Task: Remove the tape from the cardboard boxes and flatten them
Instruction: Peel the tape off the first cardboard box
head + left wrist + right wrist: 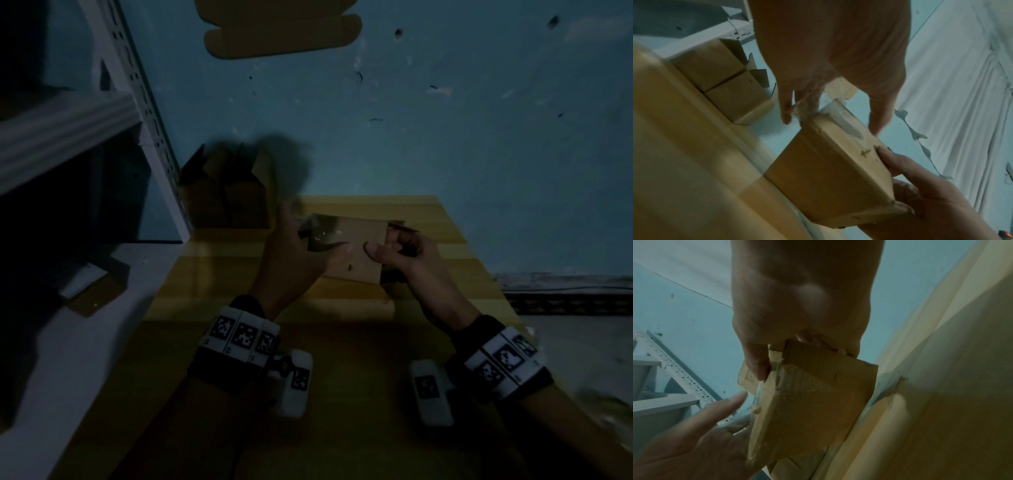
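- A pale metal rack (147, 113), its upright punched with rows of holes, stands at the far left; a small brown box with a white label (92, 287) lies on the white ledge (113, 329) below it.
- Two open cardboard boxes (227, 192) with raised flaps sit on the floor, just beside the rack and the far left corner of the table.
- The left hand (291, 260) holds the left end of the small cardboard box (356, 250). Its thumb lies across the top face; in the left wrist view the fingers (786, 107) reach down past the far end, where a crumpled, glossy strip of clear tape (846, 123) clings to the corner.
- The box is matt brown, flat-sided and rectangular, with scuffed, torn paper on one face. It is held between both hands just above the yellow, smooth table (342, 377).
- The right hand (407, 257) clamps the box's right end: thumb pressed on the top face, fingers curled round the edge.
- A flattened cardboard piece (284, 31) with rounded tabs lies on the scuffed blue-green floor (445, 137) beyond, well apart from the table.
- Both wrists wear black bands with black-and-white square markers.
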